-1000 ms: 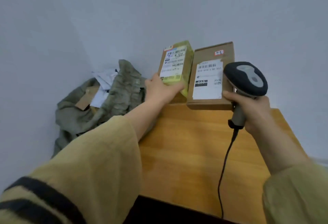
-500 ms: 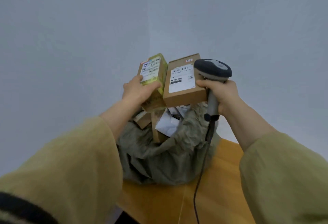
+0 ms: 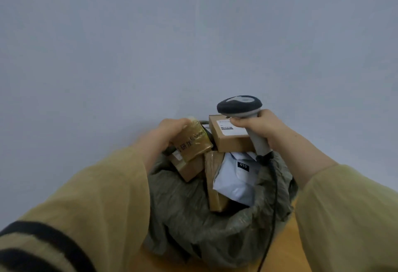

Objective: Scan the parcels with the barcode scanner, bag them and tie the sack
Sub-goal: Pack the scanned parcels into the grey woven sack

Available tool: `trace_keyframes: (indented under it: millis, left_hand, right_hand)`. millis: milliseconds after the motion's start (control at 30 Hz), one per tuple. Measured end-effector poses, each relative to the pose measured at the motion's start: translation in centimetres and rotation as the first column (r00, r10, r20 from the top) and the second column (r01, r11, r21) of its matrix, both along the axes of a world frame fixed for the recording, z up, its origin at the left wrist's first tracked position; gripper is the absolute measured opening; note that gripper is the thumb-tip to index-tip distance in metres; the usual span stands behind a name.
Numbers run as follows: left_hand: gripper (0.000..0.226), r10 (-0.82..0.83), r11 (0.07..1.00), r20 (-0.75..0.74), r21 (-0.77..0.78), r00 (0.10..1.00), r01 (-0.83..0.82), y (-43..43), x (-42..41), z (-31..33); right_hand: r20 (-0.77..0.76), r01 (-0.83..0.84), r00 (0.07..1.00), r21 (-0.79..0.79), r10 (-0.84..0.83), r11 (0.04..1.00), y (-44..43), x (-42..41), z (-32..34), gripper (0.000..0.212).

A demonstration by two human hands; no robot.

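An open grey-green sack (image 3: 193, 213) stands in front of me, holding several brown boxes and a white mailer bag (image 3: 237, 177). My left hand (image 3: 170, 130) grips a yellow-taped parcel (image 3: 193, 142) just over the sack's mouth, tilted on its side. My right hand (image 3: 254, 125) holds the grey barcode scanner (image 3: 239, 105) by its handle, and its fingers also press on a brown cardboard parcel (image 3: 232, 140) with a white label, at the far rim of the sack. The scanner's black cable (image 3: 273, 196) hangs down across the sack.
The wooden table (image 3: 284, 248) shows at the bottom right under the sack. A plain grey wall fills the background. My wide yellow sleeves cover the lower corners of the view.
Both hands have carried the two parcels from the table over to the sack and lowered them into its mouth. The yellow parcel has turned, so its label faces away.
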State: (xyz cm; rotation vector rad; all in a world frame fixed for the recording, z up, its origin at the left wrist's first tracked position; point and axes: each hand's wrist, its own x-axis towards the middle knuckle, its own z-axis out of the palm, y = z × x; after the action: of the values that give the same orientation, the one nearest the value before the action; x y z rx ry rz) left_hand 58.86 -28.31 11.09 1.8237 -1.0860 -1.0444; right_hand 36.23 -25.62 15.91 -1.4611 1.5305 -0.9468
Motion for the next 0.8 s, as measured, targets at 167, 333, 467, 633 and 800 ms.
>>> trace_keyframes:
  millis: [167,333,467,633,800]
  left_hand:
    - [0.049,0.088,0.996,0.064,-0.033,0.994,-0.086,-1.1,0.4,-0.4]
    - [0.039,0.1,0.995,0.125,-0.019,0.987,-0.099,-1.9,1.1,-0.7]
    - [0.014,0.163,0.986,0.015,0.026,0.986,-0.163,-2.7,2.1,-0.7]
    - [0.033,0.133,0.983,0.078,0.114,0.988,-0.141,-4.0,4.6,-4.3]
    - [0.041,0.074,0.934,0.168,0.333,0.983,-0.127,-7.7,8.4,-13.8]
  right_hand:
    - [-0.096,-0.163,0.982,-0.016,0.161,0.986,-1.5,1.1,-0.2,0.029]
    - [-0.251,-0.299,0.923,0.007,0.291,0.954,-2.0,3.9,0.5,0.068]
    - [-0.232,-0.465,0.846,0.122,0.481,0.877,-2.2,5.5,-0.3,0.045]
    - [-0.373,-0.409,0.825,0.124,0.424,0.904,-3.3,7.6,-1.1,0.062]
    - [-0.327,-0.343,0.873,0.115,0.361,0.932,-3.4,8.9,-0.8,0.058]
